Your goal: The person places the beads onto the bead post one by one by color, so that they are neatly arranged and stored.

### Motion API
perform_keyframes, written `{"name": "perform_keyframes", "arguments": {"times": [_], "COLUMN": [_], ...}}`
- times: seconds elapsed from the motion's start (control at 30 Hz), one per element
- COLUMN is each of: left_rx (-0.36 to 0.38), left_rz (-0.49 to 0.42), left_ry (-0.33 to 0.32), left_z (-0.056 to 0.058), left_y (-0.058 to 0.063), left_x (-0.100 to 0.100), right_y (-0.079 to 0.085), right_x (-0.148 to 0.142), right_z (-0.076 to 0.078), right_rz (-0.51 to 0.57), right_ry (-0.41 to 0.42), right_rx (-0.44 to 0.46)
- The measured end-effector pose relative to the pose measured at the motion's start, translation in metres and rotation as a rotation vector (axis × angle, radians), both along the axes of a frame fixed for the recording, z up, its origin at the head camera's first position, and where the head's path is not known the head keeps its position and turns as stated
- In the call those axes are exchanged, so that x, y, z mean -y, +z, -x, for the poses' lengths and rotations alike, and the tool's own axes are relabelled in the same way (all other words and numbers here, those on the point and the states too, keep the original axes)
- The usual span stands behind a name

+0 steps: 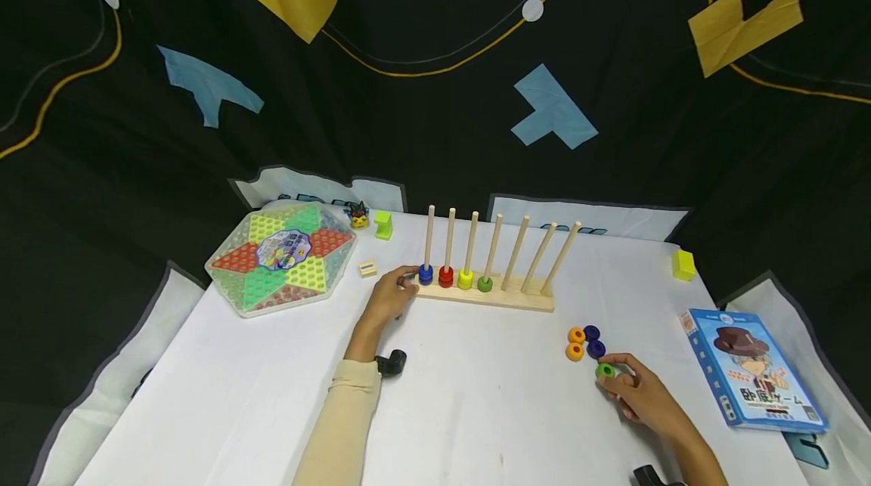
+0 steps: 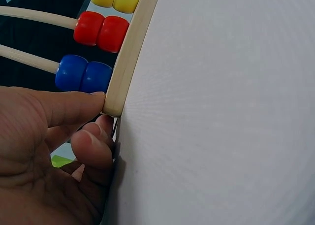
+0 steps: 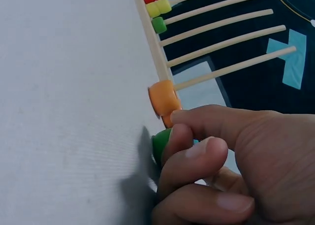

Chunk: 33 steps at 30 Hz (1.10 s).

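A wooden peg rack (image 1: 490, 298) stands on the white table, its several upright pegs in a row. From the left its pegs bear two blue beads (image 1: 426, 275), two red beads (image 2: 102, 31), two yellow beads (image 1: 466, 279) and one green bead (image 1: 485, 284); the others are bare. My left hand (image 1: 393, 293) grips the rack's left end with thumb and fingers, beside the blue beads. On the right, my right hand (image 1: 640, 394) pinches a loose green bead (image 3: 160, 144) at the table. Just beyond lie two orange beads (image 1: 574, 351) and two purple beads (image 1: 596, 349).
A Chinese checkers board (image 1: 286, 255) lies at the left. Near it are a small figure (image 1: 358, 215), a light green block (image 1: 383, 225) and a small wooden piece (image 1: 367, 269). At the right are a blue game box (image 1: 755, 373) and a yellow-green block (image 1: 683, 264).
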<state>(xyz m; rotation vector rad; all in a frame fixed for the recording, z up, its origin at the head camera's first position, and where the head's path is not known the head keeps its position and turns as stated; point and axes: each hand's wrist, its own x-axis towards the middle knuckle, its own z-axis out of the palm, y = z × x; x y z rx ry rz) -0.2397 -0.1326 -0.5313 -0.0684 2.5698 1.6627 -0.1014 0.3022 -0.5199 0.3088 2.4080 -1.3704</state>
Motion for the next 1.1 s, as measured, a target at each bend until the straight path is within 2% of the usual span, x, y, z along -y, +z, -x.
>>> {"name": "perform_keyframes", "arguments": {"times": [0.2, 0.4, 0.57, 0.67, 0.8, 1.0, 1.1], "left_rx": [0.012, 0.003, -0.008, -0.012, -0.008, 0.012, 0.014], "left_rz": [-0.003, 0.006, 0.006, 0.005, 0.003, 0.000, -0.006], "left_ry": [0.004, -0.004, -0.008, -0.003, 0.003, 0.003, 0.001], "left_z": [-0.001, 0.001, 0.003, 0.005, 0.005, 0.002, 0.002], "left_y": [-0.001, 0.001, 0.003, 0.003, 0.003, -0.001, -0.001], "left_x": [0.001, 0.000, 0.001, 0.001, 0.002, 0.000, 0.000], "right_y": [-0.003, -0.002, 0.012, 0.035, 0.076, 0.144, 0.171], "right_x": [0.006, 0.007, 0.008, 0.009, 0.014, 0.037, 0.055], "right_z": [0.000, 0.003, 0.007, 0.014, 0.028, 0.055, 0.072], "right_rz": [-0.077, -0.133, -0.106, -0.086, -0.078, -0.095, -0.103], "right_ry": [0.007, 0.035, 0.066, 0.100, 0.164, 0.266, 0.313], "right_rx": [0.012, -0.022, -0.049, -0.103, -0.240, -0.450, -0.515]}}
